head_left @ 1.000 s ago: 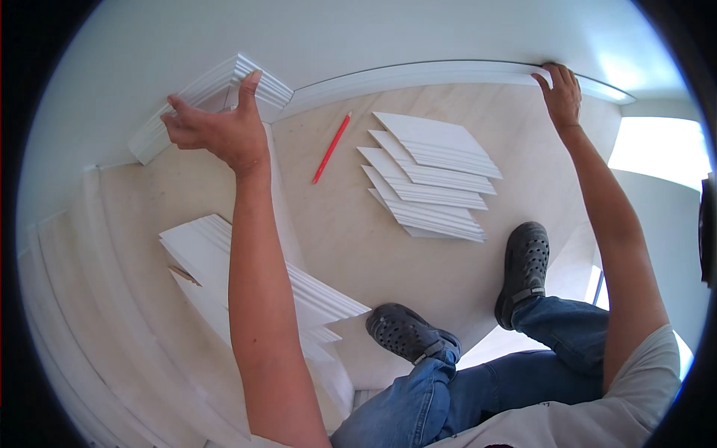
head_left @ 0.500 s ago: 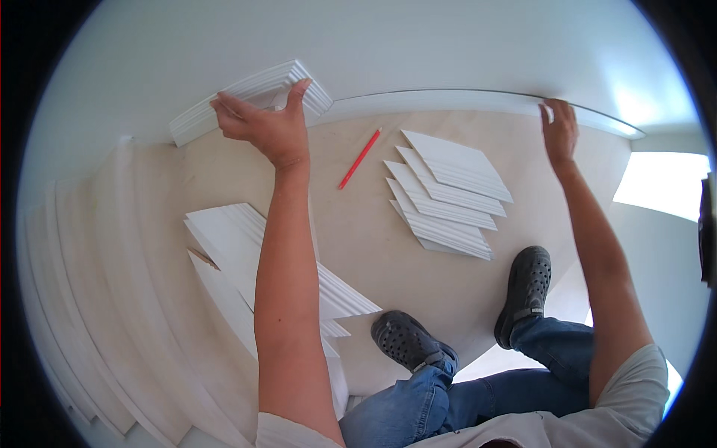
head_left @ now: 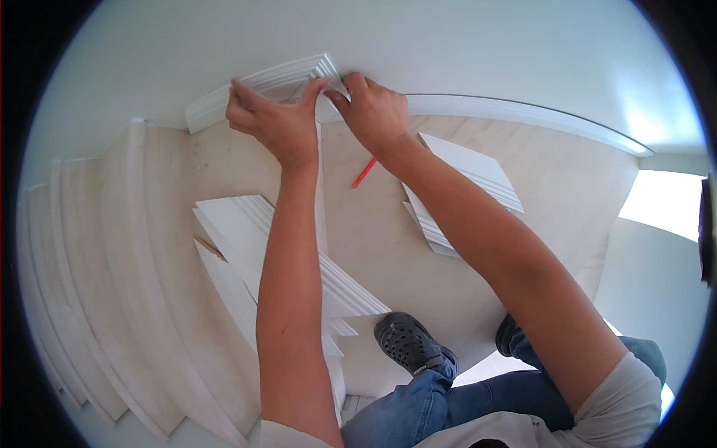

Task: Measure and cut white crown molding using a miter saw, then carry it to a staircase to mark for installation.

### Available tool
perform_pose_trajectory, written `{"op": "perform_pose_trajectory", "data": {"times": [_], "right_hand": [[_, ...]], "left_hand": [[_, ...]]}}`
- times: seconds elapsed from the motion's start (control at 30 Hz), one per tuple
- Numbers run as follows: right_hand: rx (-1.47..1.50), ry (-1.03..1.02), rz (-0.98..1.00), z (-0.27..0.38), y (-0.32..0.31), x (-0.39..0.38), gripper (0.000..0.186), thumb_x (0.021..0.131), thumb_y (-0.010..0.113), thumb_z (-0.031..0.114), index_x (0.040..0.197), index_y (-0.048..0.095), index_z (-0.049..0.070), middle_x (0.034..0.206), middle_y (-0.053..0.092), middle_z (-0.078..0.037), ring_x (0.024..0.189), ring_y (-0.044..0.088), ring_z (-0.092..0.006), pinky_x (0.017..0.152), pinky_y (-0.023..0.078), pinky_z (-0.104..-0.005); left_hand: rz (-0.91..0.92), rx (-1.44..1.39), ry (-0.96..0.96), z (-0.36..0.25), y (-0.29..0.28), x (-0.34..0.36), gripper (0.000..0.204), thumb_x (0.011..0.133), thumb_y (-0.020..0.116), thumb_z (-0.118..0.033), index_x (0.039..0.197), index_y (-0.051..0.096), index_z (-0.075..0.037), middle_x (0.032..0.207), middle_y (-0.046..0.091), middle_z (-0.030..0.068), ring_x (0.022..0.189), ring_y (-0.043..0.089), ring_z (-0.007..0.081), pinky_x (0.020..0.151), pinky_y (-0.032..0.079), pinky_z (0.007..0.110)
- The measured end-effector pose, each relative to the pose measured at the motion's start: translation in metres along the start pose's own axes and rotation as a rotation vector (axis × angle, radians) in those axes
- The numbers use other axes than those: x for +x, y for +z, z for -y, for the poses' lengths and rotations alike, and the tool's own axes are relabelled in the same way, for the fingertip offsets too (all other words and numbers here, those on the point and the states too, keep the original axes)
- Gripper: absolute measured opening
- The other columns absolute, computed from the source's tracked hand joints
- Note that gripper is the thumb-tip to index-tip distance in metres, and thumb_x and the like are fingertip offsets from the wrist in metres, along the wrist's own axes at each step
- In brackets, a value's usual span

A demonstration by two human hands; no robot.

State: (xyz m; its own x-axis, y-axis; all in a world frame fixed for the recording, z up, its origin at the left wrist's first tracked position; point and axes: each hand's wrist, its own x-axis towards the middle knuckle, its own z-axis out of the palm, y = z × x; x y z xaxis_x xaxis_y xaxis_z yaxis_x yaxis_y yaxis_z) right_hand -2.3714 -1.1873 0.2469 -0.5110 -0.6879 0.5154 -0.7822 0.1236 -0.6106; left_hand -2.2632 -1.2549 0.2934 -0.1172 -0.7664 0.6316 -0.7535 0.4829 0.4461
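Note:
A white grooved skirting piece with an angled corner stands against the wall. My left hand grips it, fingers at its left part and thumb near the corner. My right hand is beside the corner, with thumb and fingers closed around the short right end of that piece. The two thumbs are close together. Rightward from there, a long white skirting board runs along the foot of the wall. A red pencil lies on the wooden floor, partly covered by my right forearm.
Several cut white skirting pieces lie fanned out under my right forearm. Another group of white pieces lies beneath my left forearm. Wooden stairs descend on the left. My dark clog rests on the floor.
My right hand has left the far right end of the long skirting board and reached the corner piece beside my left hand. The corner piece has shifted slightly right.

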Motion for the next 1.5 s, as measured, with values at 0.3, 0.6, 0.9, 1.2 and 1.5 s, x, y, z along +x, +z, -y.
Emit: {"op": "perform_pose_trajectory", "data": {"times": [0.3,0.6,0.9,1.2,1.5], "right_hand": [[-0.104,0.026,-0.037,0.007,0.008,0.008,0.043,0.087,0.079,0.045,0.077,0.057,0.010,0.059,0.064,-0.004,0.048,0.061,-0.0258,0.043,0.044,-0.0386],[-0.055,0.049,-0.082,0.005,0.012,0.001,0.042,0.087,0.079,0.043,0.076,0.056,0.010,0.059,0.063,-0.004,0.050,0.063,-0.0247,0.044,0.045,-0.0372],[-0.052,-0.022,-0.109,0.005,0.013,0.003,0.038,0.087,0.079,0.039,0.077,0.058,0.008,0.062,0.067,-0.007,0.052,0.064,-0.0262,0.045,0.047,-0.0382],[-0.116,0.051,0.017,0.011,0.003,0.008,0.037,0.088,0.079,0.039,0.078,0.060,0.008,0.059,0.064,-0.007,0.051,0.063,-0.0297,0.046,0.047,-0.0406],[-0.115,0.072,0.048,0.013,-0.003,0.010,0.035,0.091,0.076,0.037,0.079,0.060,0.008,0.058,0.065,-0.007,0.052,0.064,-0.0305,0.047,0.048,-0.0411]], "left_hand": [[-0.013,-0.173,-0.237,0.085,-0.042,0.063,0.109,0.077,0.088,-0.052,0.147,0.036,0.015,0.135,0.043,0.0247,0.123,0.056,0.0360,0.105,0.050,0.045],[0.130,0.057,-0.267,0.096,-0.043,0.072,0.127,0.067,0.085,-0.072,0.141,0.041,0.022,0.142,0.040,0.0326,0.128,0.052,0.0420,0.107,0.049,0.046],[0.133,0.014,-0.214,0.102,-0.041,0.074,0.120,0.067,0.090,-0.064,0.146,0.040,0.010,0.144,0.040,0.0274,0.138,0.039,0.0403,0.110,0.044,0.051],[0.041,-0.169,-0.169,0.079,-0.034,0.057,0.107,0.075,0.088,-0.056,0.143,0.040,0.010,0.143,0.040,0.0300,0.137,0.037,0.0397,0.108,0.046,0.047],[0.102,0.020,0.076,0.014,0.002,0.001,0.129,0.070,0.092,-0.055,0.151,0.020,0.014,0.148,0.018,0.0424,0.137,0.025,0.0581,0.107,0.041,0.056]]}}
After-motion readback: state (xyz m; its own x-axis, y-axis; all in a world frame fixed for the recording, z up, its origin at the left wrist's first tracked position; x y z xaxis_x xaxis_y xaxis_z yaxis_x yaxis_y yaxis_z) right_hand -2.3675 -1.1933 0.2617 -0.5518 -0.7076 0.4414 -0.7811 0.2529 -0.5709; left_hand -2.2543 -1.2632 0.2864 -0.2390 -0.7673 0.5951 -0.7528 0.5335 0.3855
